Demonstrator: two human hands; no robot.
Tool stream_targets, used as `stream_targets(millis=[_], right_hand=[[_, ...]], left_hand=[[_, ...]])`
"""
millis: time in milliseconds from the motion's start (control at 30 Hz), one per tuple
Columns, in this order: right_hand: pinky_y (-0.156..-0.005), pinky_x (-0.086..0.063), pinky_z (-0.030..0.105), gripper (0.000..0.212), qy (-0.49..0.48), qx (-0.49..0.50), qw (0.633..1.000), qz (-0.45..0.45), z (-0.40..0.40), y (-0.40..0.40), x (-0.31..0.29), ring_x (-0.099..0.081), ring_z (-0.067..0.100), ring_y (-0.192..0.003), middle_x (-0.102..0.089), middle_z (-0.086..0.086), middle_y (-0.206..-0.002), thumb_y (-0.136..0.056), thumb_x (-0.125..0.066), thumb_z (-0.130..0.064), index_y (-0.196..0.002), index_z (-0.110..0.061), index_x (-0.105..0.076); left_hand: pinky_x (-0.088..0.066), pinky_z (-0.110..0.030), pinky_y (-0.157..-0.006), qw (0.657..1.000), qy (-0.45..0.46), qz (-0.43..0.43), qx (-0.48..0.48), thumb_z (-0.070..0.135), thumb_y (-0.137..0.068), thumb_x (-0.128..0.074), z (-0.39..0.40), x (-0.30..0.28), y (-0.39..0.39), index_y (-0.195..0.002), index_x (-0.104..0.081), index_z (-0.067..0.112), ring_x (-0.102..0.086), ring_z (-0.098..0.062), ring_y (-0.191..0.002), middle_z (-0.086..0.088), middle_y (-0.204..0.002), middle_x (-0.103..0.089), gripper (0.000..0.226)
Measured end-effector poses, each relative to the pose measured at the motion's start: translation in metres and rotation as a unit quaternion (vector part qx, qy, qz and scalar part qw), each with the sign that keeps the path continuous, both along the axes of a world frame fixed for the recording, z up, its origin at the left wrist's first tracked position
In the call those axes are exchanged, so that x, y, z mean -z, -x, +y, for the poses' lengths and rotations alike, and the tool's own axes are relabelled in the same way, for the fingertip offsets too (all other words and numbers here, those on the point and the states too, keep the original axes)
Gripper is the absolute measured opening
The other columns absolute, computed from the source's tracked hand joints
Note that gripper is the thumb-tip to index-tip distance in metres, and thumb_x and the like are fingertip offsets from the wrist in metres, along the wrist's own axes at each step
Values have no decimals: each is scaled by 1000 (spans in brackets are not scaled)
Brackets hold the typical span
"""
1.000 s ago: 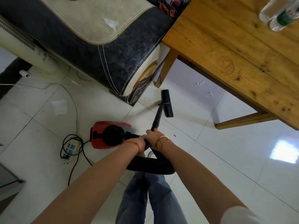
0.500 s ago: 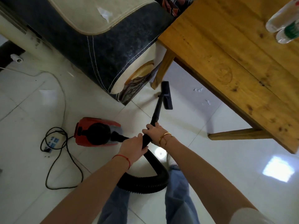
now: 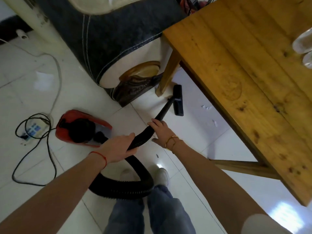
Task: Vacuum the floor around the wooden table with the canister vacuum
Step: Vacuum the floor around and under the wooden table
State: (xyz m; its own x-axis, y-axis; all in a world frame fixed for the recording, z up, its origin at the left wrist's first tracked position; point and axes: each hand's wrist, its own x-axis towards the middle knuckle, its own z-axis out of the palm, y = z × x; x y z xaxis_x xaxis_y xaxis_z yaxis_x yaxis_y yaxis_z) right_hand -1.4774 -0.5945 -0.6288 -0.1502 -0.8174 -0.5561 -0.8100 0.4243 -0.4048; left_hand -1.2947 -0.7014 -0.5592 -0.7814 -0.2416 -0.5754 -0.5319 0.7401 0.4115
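A red canister vacuum [image 3: 81, 128] sits on the white tile floor to my left. Its black ribbed hose [image 3: 128, 188] loops past my feet and rises to my hands. My left hand [image 3: 118, 146] grips the hose near its upper end. My right hand [image 3: 160, 130] holds the black wand [image 3: 164, 109] just ahead of it. The flat black nozzle [image 3: 178, 100] rests on the floor beside the near leg [image 3: 168, 73] of the wooden table [image 3: 244, 78], at the table's edge. Small white paper scraps [image 3: 206, 107] lie under the table to the nozzle's right.
A dark and cream sofa arm [image 3: 114, 48] stands close behind the nozzle. A power strip [image 3: 33, 130] with a black cord [image 3: 49, 159] lies left of the vacuum. A white paper piece [image 3: 43, 80] lies on the floor. Clear bottles [image 3: 303, 46] lie on the tabletop. A table brace [image 3: 243, 168] runs low at right.
My hands have slid apart along the hose and wand. The nozzle has moved forward, closer to the table leg. The view has shifted nearer to the table.
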Motion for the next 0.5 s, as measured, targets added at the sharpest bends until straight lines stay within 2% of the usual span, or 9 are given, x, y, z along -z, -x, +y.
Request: stream_targets(millis=[67,133,200,300,367,433,500], right_hand=[[-105,-39,49,56,32,18,999,-8,-7,-4,20,-37,43,-128,-36,12,-146,-82,-68,-16,-133,-16,-44],[-103,-39,46,42,44,12,999,6,-13,-8,35,-47,43,-117,-46,14,-135,-84,-62,-9,-124,-12,-51],[-96,-43,43,42,64,-7,998,28,-16,-12,47,-50,41,-108,-48,13,-131,-87,-54,-2,-127,-11,-49],[-90,-43,44,47,75,-31,994,76,-17,-17,66,-43,42,-111,-44,13,-136,-92,-45,-1,-136,-14,-41],[-93,-42,47,48,75,-46,991,97,-20,-19,78,-36,45,-119,-42,14,-138,-93,-44,-2,-139,-16,-39],[-93,-44,50,48,102,-58,989,95,-23,-20,89,-37,50,-119,-48,18,-133,-89,-50,1,-135,-13,-44],[-89,-48,55,50,134,-72,983,106,-28,-21,106,-49,56,-105,-60,22,-116,-75,-67,2,-123,-8,-57]], left_hand=[[-31,-20,-45,1000,18,-4,3,45,-93,-48,-2,11,-3,-106,-40,16,-46,-9,-57,7,-75,-48,32],[-40,-27,-48,998,64,-17,17,45,-92,-49,-4,24,-7,-107,-40,17,-49,-13,-59,5,-78,-51,33],[-45,-30,-55,991,116,-50,37,40,-91,-52,-5,34,-6,-114,-41,15,-56,-17,-68,1,-88,-56,36],[-43,-30,-62,981,156,-110,45,24,-88,-57,5,49,11,-134,-30,10,-63,-23,-89,-7,-107,-58,55],[-44,-30,-65,972,170,-160,13,15,-85,-60,13,63,22,-130,-35,8,-63,-24,-93,-8,-108,-59,52],[-50,-32,-68,967,167,-190,-34,10,-82,-60,14,77,30,-120,-42,8,-63,-23,-94,-7,-106,-59,41],[-51,-33,-70,966,160,-185,-79,11,-81,-60,12,91,34,-114,-44,7,-63,-23,-94,-7,-106,-58,37]])
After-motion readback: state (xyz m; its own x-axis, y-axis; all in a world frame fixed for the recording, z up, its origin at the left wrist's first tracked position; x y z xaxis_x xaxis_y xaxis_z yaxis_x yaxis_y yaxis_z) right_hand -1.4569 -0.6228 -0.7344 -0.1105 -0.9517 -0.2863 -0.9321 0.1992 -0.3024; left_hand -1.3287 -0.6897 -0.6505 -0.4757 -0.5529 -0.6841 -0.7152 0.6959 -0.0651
